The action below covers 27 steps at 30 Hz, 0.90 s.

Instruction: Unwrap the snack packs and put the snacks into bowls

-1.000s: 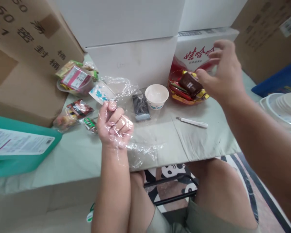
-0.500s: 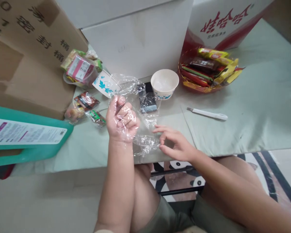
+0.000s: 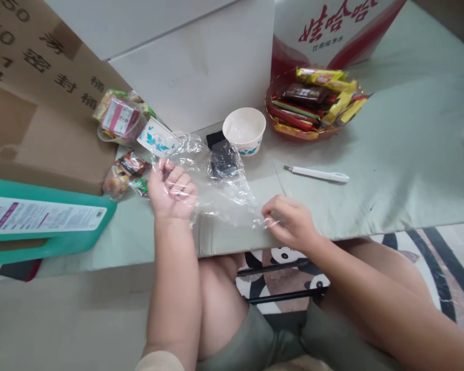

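Thin, crinkled clear plastic film (image 3: 228,203) stretches over the front of the table between my two hands. Whether it is a bag or a single sheet, I cannot tell. My left hand (image 3: 173,189), palm up with curled fingers, grips its left end. The right-hand corner is pinched between the fingertips of my right hand (image 3: 290,220). Behind the film lies a black phone-like object (image 3: 222,161), partly covered by it. A white paper bowl (image 3: 244,128) stands upright beside that, and another paper bowl (image 3: 156,138) with blue leaves rests tilted beyond my left hand.
A white-handled craft knife (image 3: 317,174) lies to the right. Behind it, a gold-rimmed basket (image 3: 313,135) holds wrapped snacks. Snack packets (image 3: 129,167) and a filled plastic tub (image 3: 120,123) sit left, near a cardboard box (image 3: 42,139) and green container (image 3: 69,237). White boxes (image 3: 201,77) line the back.
My right hand has closed from loosely spread fingers to a pinch on the film's corner. The hands are farther apart, and the film is drawn out wider between them. The view has shifted slightly.
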Each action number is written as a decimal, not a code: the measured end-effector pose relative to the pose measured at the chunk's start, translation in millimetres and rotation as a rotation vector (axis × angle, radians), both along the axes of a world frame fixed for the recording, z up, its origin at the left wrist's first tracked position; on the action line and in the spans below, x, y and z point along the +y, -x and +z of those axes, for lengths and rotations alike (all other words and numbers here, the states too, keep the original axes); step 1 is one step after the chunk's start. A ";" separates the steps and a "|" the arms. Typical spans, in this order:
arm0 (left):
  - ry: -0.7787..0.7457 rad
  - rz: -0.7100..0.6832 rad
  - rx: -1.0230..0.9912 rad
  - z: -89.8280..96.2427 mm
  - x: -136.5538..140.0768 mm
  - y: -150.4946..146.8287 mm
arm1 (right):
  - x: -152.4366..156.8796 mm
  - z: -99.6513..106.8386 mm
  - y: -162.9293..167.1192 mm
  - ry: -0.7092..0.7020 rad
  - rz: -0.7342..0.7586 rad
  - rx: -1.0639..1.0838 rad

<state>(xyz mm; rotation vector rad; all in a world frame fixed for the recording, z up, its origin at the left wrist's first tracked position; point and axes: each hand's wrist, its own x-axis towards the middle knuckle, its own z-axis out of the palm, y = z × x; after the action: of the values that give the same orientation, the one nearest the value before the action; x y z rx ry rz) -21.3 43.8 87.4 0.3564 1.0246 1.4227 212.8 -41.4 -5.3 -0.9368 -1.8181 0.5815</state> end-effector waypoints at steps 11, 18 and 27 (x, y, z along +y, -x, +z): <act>0.207 0.001 0.567 -42.3 -37.4 17.9 | -18.3 14.0 -35.1 -0.049 -0.129 0.031; 0.123 -0.089 0.623 -63.9 -46.2 0.2 | -17.7 1.9 -62.0 0.089 0.241 -0.126; -0.090 -0.216 0.868 -105.1 -87.0 -14.6 | 2.9 -29.8 -66.8 0.138 -0.213 -0.304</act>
<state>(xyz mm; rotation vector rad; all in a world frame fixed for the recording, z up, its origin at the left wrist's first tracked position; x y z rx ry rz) -6.8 -43.3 -17.7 1.1799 1.5480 1.1145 279.6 -38.5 -35.1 -1.3546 -1.9285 0.4529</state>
